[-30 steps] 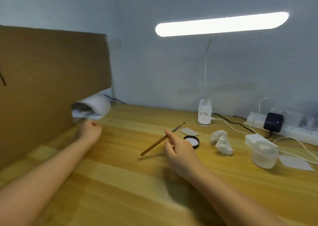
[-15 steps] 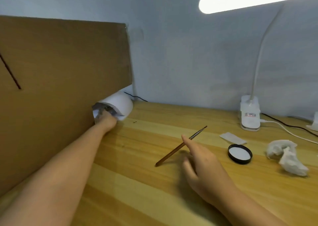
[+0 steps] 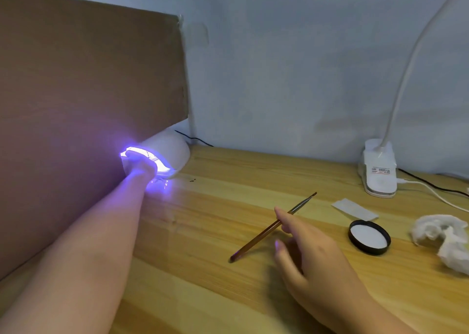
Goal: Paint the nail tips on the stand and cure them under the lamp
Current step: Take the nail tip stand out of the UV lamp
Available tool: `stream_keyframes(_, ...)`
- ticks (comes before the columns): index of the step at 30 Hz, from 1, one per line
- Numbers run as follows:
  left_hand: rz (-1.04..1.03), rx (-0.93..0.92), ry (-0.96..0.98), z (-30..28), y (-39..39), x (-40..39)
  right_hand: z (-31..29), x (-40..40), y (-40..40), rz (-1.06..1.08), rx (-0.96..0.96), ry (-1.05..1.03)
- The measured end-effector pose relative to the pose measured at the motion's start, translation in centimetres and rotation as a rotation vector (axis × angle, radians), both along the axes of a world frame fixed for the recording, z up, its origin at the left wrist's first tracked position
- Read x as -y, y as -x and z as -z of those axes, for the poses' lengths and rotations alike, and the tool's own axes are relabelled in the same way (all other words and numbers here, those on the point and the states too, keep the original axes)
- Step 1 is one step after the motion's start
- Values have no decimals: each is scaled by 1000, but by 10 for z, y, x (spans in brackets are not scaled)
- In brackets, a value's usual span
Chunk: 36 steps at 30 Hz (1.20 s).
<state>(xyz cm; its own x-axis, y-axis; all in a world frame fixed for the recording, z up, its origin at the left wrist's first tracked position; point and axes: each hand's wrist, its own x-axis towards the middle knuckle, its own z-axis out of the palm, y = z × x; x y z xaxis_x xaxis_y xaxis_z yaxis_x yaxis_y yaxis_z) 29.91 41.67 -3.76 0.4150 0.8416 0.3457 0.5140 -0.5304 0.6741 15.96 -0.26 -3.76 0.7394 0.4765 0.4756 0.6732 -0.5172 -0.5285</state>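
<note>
Head view, wooden desk (image 3: pixel 228 295).

Curing lamp (image 3: pixel 167 153): white dome, far left, tucked beside the brown cardboard panel (image 3: pixel 83 105); its mouth glows violet and throws light on the desk just in front of it.

Left hand (image 3: pixel 139 164): your forearm reaches from the near left into the lamp's mouth. The fingers are hidden inside, so the state of this grip cannot be told. The nail tips and their stand are not visible; whatever you hold, if anything, is lost in the glare.

Right hand (image 3: pixel 312 255): near centre, resting low over the desk. Your grip pinches a nail brush (image 3: pixel 271 228) between thumb and forefinger near the middle of its brown handle; the bristle end points far right and slightly up, the butt end near left, close to the desk.

Black jar lid (image 3: pixel 369 237): white inside facing up, right of the brush.

Crumpled tissue (image 3: pixel 444 239): right edge, beside the lid.

White slip of paper (image 3: pixel 355 209): just beyond the lid.

Clip-on desk lamp (image 3: pixel 379 171): far right, gooseneck rising, lit.
</note>
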Motion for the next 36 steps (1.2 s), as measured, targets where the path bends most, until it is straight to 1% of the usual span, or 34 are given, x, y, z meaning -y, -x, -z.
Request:
stream_keyframes(2, -71, -5, 6, 1, 1, 4, 0, 0, 0, 0, 6, -8)
stream_keyframes(3, -71, 29, 46, 1, 1, 6, 0, 0, 0, 0, 8, -14)
stream_keyframes(6, -51, 186, 277, -5, 13, 17, -1, 0, 1, -2, -1, -24)
stream_keyframes(7, -49, 195, 245, -6, 16, 20, -1, 0, 1, -1, -2, -19)
stream_keyframes(8, -27, 257, 271, -8, 20, 26, -1, 0, 1, 2, 0, -14)
stream_keyframes(9, 0, 264, 314, -11, 22, 31, -1, 0, 1, 6, 2, -9)
stream_keyframes(10, 10, 257, 316, -13, 25, 36, -2, 0, 1, 10, 2, -4)
stream_keyframes(12, -39, 236, 283, -16, 32, 44, -1, -1, 1, 17, 7, 9)
stream_keyframes(13, -54, 215, 356, -20, 35, 49, -1, -1, 0, 20, 10, 16)
stream_keyframes(15, -11, 22, 296, -19, 37, 53, -1, -2, 1, 29, 13, 41)
stream_keyframes(16, -24, -25, 267, -19, 40, 54, -1, -2, 1, 40, 19, 51)
stream_keyframes(18, -56, -52, 262, -15, 50, 57, -2, -1, 2, 66, 41, 61)
stream_keyframes(21, -14, -36, 204, -6, 71, 62, -4, -1, 4, 87, 68, 89)
stream_keyframes(26, -47, -112, 116, -4, 116, 61, -15, -3, 8, 142, 54, 261)
stream_keyframes(29, -101, -54, 141, -5, 141, 68, -28, -2, 9, 92, -44, 275)
stream_keyframes(31, -86, -18, 127, -9, 154, 76, -40, 5, 11, 65, -123, 263)
stream_keyframes(34, 3, 155, 84, -22, 168, 99, -54, 29, 16, 81, -120, 213)
stream_keyframes(36, 85, 270, 77, -34, 171, 121, -60, 54, 23, 102, -85, 134)
